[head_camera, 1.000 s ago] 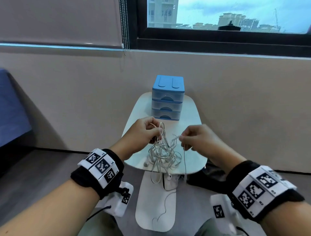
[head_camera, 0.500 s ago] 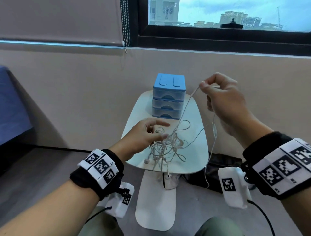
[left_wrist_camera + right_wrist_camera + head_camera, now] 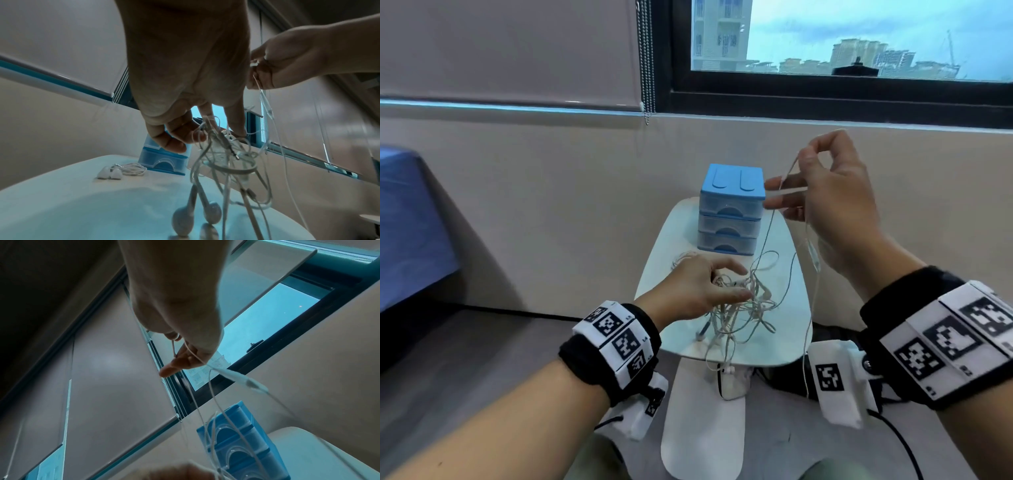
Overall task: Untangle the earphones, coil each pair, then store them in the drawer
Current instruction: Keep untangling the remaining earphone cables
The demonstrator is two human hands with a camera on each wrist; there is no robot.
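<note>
Right hand [image 3: 832, 202]: grip pinching one cord [image 3: 768, 236], raised at 1 o'clock over the worktop [image 3: 796, 329]. Left hand [image 3: 695, 291]: fingers curling round the tangle [image 3: 743, 308] of earphones, centre. Coiled pair [image 3: 125, 169] lying at 10 o'clock by the closed drawer unit [image 3: 731, 209]. Risk: hard pulling is likely tightening knots; strands overhanging at 6 o'clock may be slipping off.

Tangled earphones [image 3: 739, 308]: pair count unclear; strands blur together; left hand [image 3: 698, 291] hides part.

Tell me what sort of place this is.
Probably a bedroom or small upper-floor room: a window overlooking high-rise buildings, a roller blind, a small white side table, and what may be a blue-covered bed.
</note>
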